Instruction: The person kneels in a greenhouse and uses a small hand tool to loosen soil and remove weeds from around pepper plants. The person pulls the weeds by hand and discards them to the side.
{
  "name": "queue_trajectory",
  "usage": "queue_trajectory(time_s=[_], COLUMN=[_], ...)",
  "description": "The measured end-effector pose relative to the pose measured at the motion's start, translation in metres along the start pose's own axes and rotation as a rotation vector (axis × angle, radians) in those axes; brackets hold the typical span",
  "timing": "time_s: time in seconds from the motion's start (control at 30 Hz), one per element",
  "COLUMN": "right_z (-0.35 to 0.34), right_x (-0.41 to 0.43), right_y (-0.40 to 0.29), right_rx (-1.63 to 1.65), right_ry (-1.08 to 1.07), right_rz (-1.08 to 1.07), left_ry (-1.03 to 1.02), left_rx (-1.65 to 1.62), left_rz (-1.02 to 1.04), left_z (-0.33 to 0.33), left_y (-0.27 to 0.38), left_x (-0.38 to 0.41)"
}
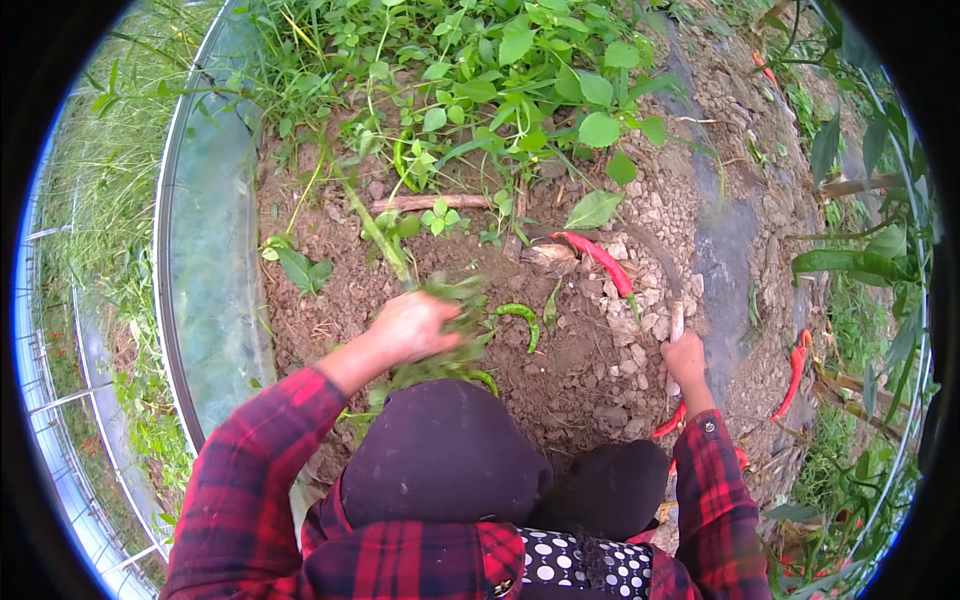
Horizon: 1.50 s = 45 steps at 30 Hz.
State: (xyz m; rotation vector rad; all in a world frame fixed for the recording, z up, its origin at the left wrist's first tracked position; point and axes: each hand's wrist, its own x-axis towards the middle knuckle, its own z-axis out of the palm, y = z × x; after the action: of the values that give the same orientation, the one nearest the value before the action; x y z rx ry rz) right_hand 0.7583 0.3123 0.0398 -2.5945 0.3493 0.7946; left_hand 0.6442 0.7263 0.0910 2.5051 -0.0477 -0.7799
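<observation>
My left hand (418,327) is blurred by motion beside a bunch of green weeds (450,360) in front of my knee; whether its fingers grip the bunch I cannot tell. My right hand (684,364) is closed round the pale handle of a sickle (677,319), whose curved dark blade (658,251) lies low over the clods. Inside the blade's curve a red chili pepper (600,262) rests on the soil. A curled green chili pepper (523,319) lies between my hands. Another red pepper (670,421) is partly hidden below my right hand.
Dense leafy weeds (517,82) grow ahead, with a short stick (431,202) before them. Plastic sheeting (217,247) edges the left side. Pepper plants (862,262) and a strip of dark film (724,262) are at the right. Cloddy soil lies between.
</observation>
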Motion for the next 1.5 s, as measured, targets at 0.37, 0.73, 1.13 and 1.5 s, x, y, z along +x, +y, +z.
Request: queue_trajectory(time_s=[0.37, 0.73, 1.13, 1.5], right_z=[0.005, 0.009, -0.005, -0.002], right_x=[0.001, 0.009, -0.001, -0.002], right_y=[-0.011, 0.014, 0.007, 0.0], right_rx=[0.079, 0.004, 0.067, -0.006], right_ry=[0.022, 0.073, 0.031, 0.073], right_rz=[0.002, -0.033, 0.052, 0.059], left_ry=[-0.091, 0.794, 0.837, 0.868], left_rx=[-0.211, -0.045, 0.147, -1.075], left_rz=[0.234, -0.213, -0.71, -0.452], left_z=[0.021, -0.055, -0.047, -0.027], left_y=[0.067, -0.167, -0.225, -0.123], left_x=[0.122, 0.059, 0.091, 0.092])
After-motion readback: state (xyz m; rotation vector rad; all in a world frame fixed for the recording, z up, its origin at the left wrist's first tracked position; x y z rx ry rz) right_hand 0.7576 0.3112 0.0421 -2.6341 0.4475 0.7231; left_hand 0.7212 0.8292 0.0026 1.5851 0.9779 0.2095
